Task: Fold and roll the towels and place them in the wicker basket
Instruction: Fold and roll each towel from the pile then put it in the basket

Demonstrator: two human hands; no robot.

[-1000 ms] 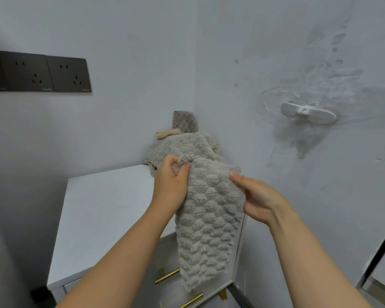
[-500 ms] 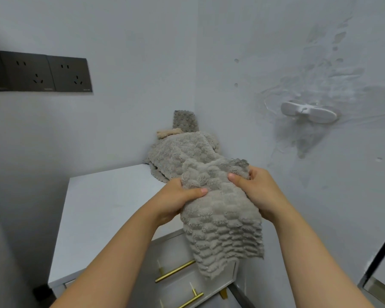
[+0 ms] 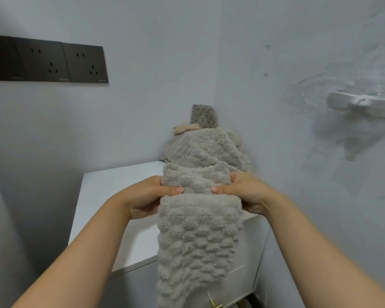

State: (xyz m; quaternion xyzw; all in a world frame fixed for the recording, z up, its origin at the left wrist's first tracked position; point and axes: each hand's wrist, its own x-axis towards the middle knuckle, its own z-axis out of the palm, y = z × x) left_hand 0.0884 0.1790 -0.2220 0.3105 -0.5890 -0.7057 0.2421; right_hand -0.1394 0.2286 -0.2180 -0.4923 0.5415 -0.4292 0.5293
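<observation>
Black socket panel point(image 3: 47, 61) on L wall; white plastic holder point(image 3: 362, 105) on R wall; white cabinet point(image 3: 107, 185) w/ gold handle point(image 3: 215, 302).

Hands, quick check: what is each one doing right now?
Left hand: closed on the towel, thumb on top.
Right hand: closed on the same towel, thumb on top.

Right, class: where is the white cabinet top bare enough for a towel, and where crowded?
Bare: the white cabinet top left of the hanging grey bobbled towel. Crowded: the corner, under the heaped grey towels.
</observation>
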